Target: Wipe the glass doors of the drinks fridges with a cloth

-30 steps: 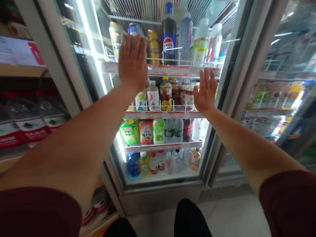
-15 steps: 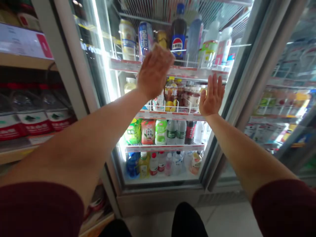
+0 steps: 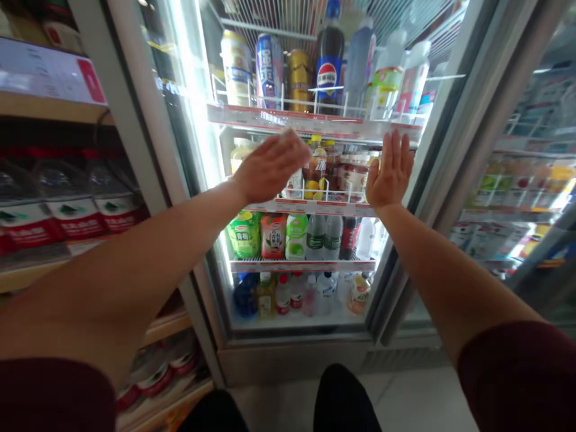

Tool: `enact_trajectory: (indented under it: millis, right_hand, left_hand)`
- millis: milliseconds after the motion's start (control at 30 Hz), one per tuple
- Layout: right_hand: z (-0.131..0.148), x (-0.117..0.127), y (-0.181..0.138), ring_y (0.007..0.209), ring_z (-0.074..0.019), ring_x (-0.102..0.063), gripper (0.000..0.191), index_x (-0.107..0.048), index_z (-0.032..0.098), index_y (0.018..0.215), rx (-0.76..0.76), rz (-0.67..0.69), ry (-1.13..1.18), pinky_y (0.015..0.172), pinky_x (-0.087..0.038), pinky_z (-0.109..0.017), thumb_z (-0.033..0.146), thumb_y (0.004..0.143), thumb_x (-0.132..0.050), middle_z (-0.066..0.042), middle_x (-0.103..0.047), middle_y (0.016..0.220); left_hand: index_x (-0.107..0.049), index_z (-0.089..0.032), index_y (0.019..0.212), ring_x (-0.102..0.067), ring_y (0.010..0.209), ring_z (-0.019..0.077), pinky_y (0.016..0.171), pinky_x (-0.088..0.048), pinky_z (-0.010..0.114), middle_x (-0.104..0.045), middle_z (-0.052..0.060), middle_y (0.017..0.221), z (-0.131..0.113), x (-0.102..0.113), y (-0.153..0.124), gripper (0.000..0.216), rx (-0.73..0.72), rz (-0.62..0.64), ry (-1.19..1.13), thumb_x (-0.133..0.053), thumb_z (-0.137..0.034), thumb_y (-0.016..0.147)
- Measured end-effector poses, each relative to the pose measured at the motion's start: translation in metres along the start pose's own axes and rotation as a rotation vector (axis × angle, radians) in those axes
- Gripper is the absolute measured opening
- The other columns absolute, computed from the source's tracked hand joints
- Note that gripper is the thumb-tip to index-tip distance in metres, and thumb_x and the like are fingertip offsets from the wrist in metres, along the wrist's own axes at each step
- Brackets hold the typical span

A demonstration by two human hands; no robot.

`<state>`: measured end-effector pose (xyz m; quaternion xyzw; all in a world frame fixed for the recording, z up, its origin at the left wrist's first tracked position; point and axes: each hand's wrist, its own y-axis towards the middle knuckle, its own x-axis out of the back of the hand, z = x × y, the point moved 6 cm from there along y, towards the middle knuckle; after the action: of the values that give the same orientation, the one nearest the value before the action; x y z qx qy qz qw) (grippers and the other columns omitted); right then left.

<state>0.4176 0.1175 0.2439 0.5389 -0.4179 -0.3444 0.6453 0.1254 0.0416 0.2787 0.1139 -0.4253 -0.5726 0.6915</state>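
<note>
My left hand (image 3: 270, 167) lies flat over the glass door (image 3: 297, 339) of a lit drinks fridge, its fingers pointing up and to the right. A pale, crumpled cloth (image 3: 291, 136) shows at its fingertips, mostly hidden under the hand. To the right, my right hand (image 3: 390, 173) rests with its palm toward the glass and fingers apart, near the door's right side, holding nothing. Behind the glass, bottles of brown drink (image 3: 316, 165) stand on the shelf between my hands. A cola bottle (image 3: 328, 66) and a gold can (image 3: 299, 81) are on the shelf above.
Green-labelled bottles (image 3: 297, 237) and several small bottles (image 3: 282, 294) fill the lower fridge shelves. At left, a wooden shelf unit (image 3: 49, 108) holds large red-labelled water bottles (image 3: 67, 210). Another glass-fronted fridge (image 3: 517, 198) stands at right. My knees (image 3: 344, 396) show below.
My left hand has moved down from the upper shelf's level to the second shelf and turned more sideways, with the cloth. The right hand has stayed in place on the door.
</note>
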Motion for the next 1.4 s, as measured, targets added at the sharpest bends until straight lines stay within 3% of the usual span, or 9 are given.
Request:
enact_trajectory:
  millis: [100, 300, 500, 633, 733, 900, 1100, 1300, 1400]
  right_hand:
    - [0.0, 0.0, 0.0, 0.164, -0.0292, -0.021, 0.067, -0.031, 0.017, 0.166, 0.005, -0.013, 0.003, 0.128, -0.024, -0.064, 0.033, 0.101, -0.028, -0.01, -0.03, 0.173]
    - [0.003, 0.003, -0.003, 0.164, -0.0289, -0.02, 0.065, -0.033, 0.014, 0.166, 0.005, -0.023, 0.038, 0.132, -0.02, -0.058, 0.037, 0.105, -0.025, -0.01, -0.027, 0.174]
    - [0.004, 0.005, -0.002, 0.165, -0.0288, -0.019, 0.067, -0.032, 0.013, 0.166, -0.021, 0.02, 0.02, 0.132, -0.021, -0.058, 0.036, 0.104, -0.025, -0.008, -0.026, 0.175]
    - [0.001, 0.002, -0.002, 0.166, -0.0276, -0.016, 0.068, -0.029, 0.016, 0.168, -0.043, 0.052, 0.025, 0.132, -0.02, -0.06, 0.036, 0.103, -0.026, -0.008, -0.022, 0.176]
    - [0.0, -0.001, -0.001, 0.166, -0.0265, -0.016, 0.068, -0.028, 0.019, 0.169, -0.041, 0.045, 0.024, 0.132, -0.019, -0.059, 0.036, 0.103, -0.026, -0.007, -0.022, 0.176]
    - [-0.001, -0.002, 0.0, 0.165, -0.027, -0.018, 0.069, -0.033, 0.016, 0.166, -0.024, 0.016, 0.012, 0.132, -0.02, -0.059, 0.033, 0.1, -0.026, -0.007, -0.027, 0.174]
    - [0.002, 0.001, 0.0, 0.165, -0.026, -0.02, 0.067, -0.032, 0.02, 0.167, -0.038, 0.025, 0.032, 0.132, -0.02, -0.06, 0.032, 0.101, -0.027, -0.006, -0.028, 0.174]
    - [0.005, 0.002, -0.001, 0.166, -0.0278, -0.016, 0.067, -0.028, 0.021, 0.168, -0.033, 0.043, 0.013, 0.131, -0.022, -0.061, 0.031, 0.102, -0.027, -0.009, -0.027, 0.174]
    - [0.005, 0.004, -0.001, 0.165, -0.0275, -0.018, 0.066, -0.029, 0.022, 0.168, -0.024, 0.017, 0.002, 0.13, -0.024, -0.061, 0.032, 0.102, -0.027, -0.008, -0.03, 0.173]
  left_hand:
    - [-0.051, -0.032, 0.155, -0.027, 0.161, 0.0144, 0.137, -0.023, 0.042, -0.046, -0.008, 0.164, -0.01, -0.006, -0.015, 0.051, -0.297, 0.173, -0.058, -0.04, -0.031, 0.105]
    - [-0.032, -0.014, 0.164, -0.004, 0.165, 0.025, 0.136, -0.018, 0.057, -0.027, 0.008, 0.174, 0.015, 0.008, -0.047, 0.059, 0.29, -0.216, 0.15, -0.042, -0.025, 0.107]
    - [-0.049, -0.037, 0.156, -0.034, 0.158, 0.0167, 0.135, -0.03, 0.041, -0.048, -0.006, 0.163, -0.022, -0.02, -0.084, 0.052, -0.311, 0.164, -0.027, -0.045, -0.03, 0.105]
    - [-0.039, -0.026, 0.164, -0.026, 0.162, 0.0247, 0.135, -0.025, 0.055, -0.042, 0.003, 0.168, 0.021, 0.007, -0.088, 0.059, 0.18, -0.08, 0.103, -0.044, -0.029, 0.105]
    - [-0.029, -0.021, 0.168, -0.017, 0.164, 0.0269, 0.134, -0.025, 0.06, -0.035, 0.004, 0.171, 0.017, 0.005, -0.118, 0.065, 0.404, -0.228, 0.146, -0.042, -0.029, 0.105]
    - [-0.054, -0.039, 0.152, -0.044, 0.152, 0.0168, 0.132, -0.035, 0.037, -0.063, -0.012, 0.148, -0.006, -0.023, -0.158, 0.054, -0.025, 0.071, 0.036, -0.046, -0.03, 0.1]
    - [-0.021, -0.016, 0.169, -0.013, 0.164, 0.0345, 0.132, -0.02, 0.066, -0.032, 0.003, 0.172, 0.039, 0.008, -0.158, 0.071, 0.478, -0.187, 0.121, -0.037, -0.042, 0.104]
    - [-0.033, -0.035, 0.166, -0.04, 0.155, 0.0273, 0.129, -0.034, 0.053, -0.051, -0.001, 0.161, 0.008, -0.013, -0.14, 0.067, 0.105, 0.015, 0.06, -0.048, -0.031, 0.101]
    - [-0.028, -0.026, 0.167, -0.026, 0.161, 0.0279, 0.133, -0.024, 0.057, -0.029, -0.002, 0.174, 0.039, 0.006, -0.111, 0.061, 0.263, -0.078, 0.095, -0.038, -0.032, 0.107]
